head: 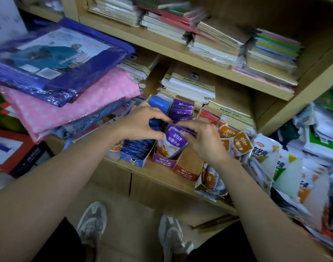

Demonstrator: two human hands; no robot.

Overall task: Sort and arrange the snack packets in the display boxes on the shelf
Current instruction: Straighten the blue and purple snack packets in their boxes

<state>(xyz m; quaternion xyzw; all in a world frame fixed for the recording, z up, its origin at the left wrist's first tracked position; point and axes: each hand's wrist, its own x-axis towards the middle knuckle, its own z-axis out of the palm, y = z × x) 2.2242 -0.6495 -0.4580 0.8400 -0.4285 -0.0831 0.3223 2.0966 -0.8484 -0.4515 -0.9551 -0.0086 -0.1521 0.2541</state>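
Three display boxes stand side by side on the wooden shelf (161, 173): a blue box (137, 162) full of blue packets, a purple box (162, 161) with purple packets, and a red-brown box (186, 170). My left hand (141, 123) and my right hand (203, 138) both pinch purple snack packets (172, 142) at the front of the purple box. More purple packets (181, 110) stand in a row behind my hands. Orange packets (237, 142) lie loose to the right of my right hand.
Pink and blue plastic-wrapped packages (67, 103) are stacked to the left. Notebooks (188, 86) lie behind the boxes and on the upper shelf. A torn box of packets (211, 183) overhangs the shelf edge, with a heap of white snack bags (286, 167) at right. My shoes are on the floor below.
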